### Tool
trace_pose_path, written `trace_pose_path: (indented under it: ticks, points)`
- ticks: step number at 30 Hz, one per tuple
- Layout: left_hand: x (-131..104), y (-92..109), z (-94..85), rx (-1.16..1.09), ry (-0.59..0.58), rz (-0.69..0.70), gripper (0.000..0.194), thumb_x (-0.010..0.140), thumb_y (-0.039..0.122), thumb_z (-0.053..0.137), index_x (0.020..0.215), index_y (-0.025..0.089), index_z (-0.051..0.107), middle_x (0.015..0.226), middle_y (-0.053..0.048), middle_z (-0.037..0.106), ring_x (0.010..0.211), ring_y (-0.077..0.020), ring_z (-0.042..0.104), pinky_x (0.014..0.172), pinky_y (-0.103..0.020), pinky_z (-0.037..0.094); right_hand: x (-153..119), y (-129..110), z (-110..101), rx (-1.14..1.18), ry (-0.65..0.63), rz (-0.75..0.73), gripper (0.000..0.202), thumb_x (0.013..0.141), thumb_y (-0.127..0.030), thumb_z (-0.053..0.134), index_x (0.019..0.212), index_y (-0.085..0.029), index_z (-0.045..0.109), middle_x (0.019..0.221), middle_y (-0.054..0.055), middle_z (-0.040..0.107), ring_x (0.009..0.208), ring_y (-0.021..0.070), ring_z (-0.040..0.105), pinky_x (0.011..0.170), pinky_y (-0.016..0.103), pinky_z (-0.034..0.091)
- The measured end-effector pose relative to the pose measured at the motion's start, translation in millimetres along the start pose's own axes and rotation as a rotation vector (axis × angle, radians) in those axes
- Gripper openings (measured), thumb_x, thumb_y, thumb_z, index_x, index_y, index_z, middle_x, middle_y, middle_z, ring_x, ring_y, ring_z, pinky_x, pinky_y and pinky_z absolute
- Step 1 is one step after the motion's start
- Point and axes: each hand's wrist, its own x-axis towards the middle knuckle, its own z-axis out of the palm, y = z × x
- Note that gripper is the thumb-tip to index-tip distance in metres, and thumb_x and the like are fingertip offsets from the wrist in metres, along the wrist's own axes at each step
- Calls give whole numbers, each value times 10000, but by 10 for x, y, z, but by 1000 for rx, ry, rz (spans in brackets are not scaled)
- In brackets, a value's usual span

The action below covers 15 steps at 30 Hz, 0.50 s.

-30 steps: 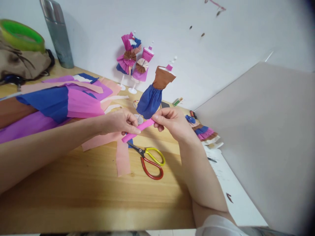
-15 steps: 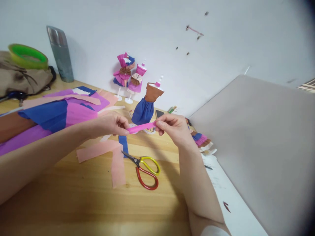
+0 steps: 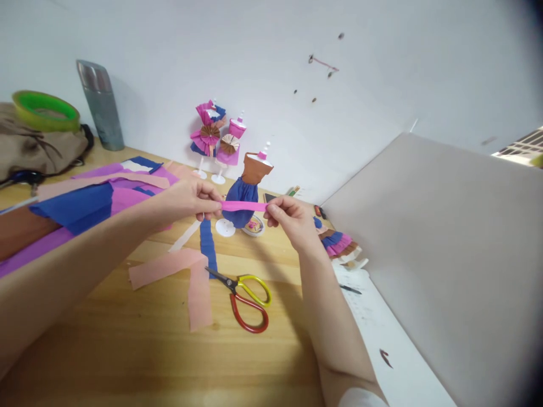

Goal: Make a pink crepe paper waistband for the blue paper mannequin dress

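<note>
A narrow pink crepe paper strip (image 3: 244, 206) is stretched level between my hands. My left hand (image 3: 201, 199) pinches its left end and my right hand (image 3: 288, 217) pinches its right end. Just behind the strip stands a small mannequin (image 3: 257, 168) with a brown top and a gathered blue skirt, partly covered by the strip. Below lie scissors (image 3: 233, 284) with one yellow and one red handle. Their tip touches a blue paper strip (image 3: 207, 243) and a bent peach paper strip (image 3: 197, 268).
Sheets of coloured crepe paper (image 3: 80, 203) lie at the left. Two more dressed mannequins (image 3: 210, 133) stand by the wall. A tumbler (image 3: 102, 107), a tape roll (image 3: 46, 110) and a bag (image 3: 46, 150) are at the back left. A grey panel (image 3: 432, 237) rises at the right.
The pink strip has come up, now crossing the blue skirt and lying more level, with both hands still on its ends. The whole view has shifted slightly.
</note>
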Motion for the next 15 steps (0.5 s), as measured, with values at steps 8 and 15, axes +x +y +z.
trace_pose_path:
  ticks: [8,15]
  points:
    - [-9,-121,-140,-1,-106,27,86,723,275,725,688,201,750,627,5,648,588,-109,551,560,-216,395,-57,-35,122,55,-55,102,318,743,-463,765,660,-182,640,551,-12,621,475,94,507,472,230,414]
    - [-54,-205,-262,46,-182,19,147,734,349,778,823,239,820,866,-23,770,824,-173,661,687,-211,452,-91,-28,145,100,-151,176,359,730,-488,798,640,-176,646,555,-16,620,459,80,492,461,220,412]
